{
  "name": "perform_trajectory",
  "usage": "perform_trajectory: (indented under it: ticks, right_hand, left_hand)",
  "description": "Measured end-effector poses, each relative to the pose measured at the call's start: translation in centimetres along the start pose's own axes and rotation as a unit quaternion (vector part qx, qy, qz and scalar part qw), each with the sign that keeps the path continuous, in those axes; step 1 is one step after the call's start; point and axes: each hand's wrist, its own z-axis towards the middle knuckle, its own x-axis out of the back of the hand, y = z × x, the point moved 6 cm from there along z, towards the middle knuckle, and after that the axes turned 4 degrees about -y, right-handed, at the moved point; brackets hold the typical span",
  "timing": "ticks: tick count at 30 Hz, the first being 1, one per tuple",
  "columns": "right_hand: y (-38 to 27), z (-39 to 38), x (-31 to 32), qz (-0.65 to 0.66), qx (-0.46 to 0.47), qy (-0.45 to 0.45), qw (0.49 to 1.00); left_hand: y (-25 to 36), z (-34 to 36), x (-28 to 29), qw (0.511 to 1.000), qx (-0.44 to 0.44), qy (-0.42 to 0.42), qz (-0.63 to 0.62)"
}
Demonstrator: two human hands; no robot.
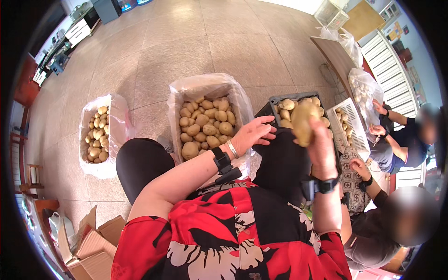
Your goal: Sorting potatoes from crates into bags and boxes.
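Observation:
A large yellowish potato (303,122), slightly blurred, is in my right hand (320,149), raised over a dark crate (263,109) of potatoes at the right. My left hand (252,134) reaches over my right knee beside that crate, fingers apart and holding nothing. In the middle, between my knees, a plastic-lined container (198,81) holds several potatoes (202,120). A smaller lined container (119,130) with smaller potatoes (97,134) stands farther left.
Two co-workers (408,140) (368,233) sit at my right near a white basket (354,128) of potatoes and plastic bags (359,84) beside a wooden board (329,58). Cardboard boxes (88,247) lie at lower left. Furniture (77,30) lines the tiled floor's (177,51) far left.

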Motion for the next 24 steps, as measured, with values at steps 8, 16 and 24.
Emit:
perform_trajectory:
  ticks: [8, 16, 24]
  right_hand:
    - [4.7, 3.8, -9.3, -0.391, 0.068, -0.072, 0.915]
    - [-2.0, -2.2, -0.5, -0.294, 0.257, 0.097, 0.916]
    - [14.4, -6.1, 14.0, -0.539, 0.009, 0.082, 0.838]
  left_hand:
    - [0.0, 0.3, 2.5, 0.96, -0.002, 0.045, -0.275]
    - [-8.2, -0.5, 14.6, 0.897, 0.064, 0.239, -0.365]
    - [-11.4, -2.7, 22.6, 0.838, 0.088, 0.415, -0.344]
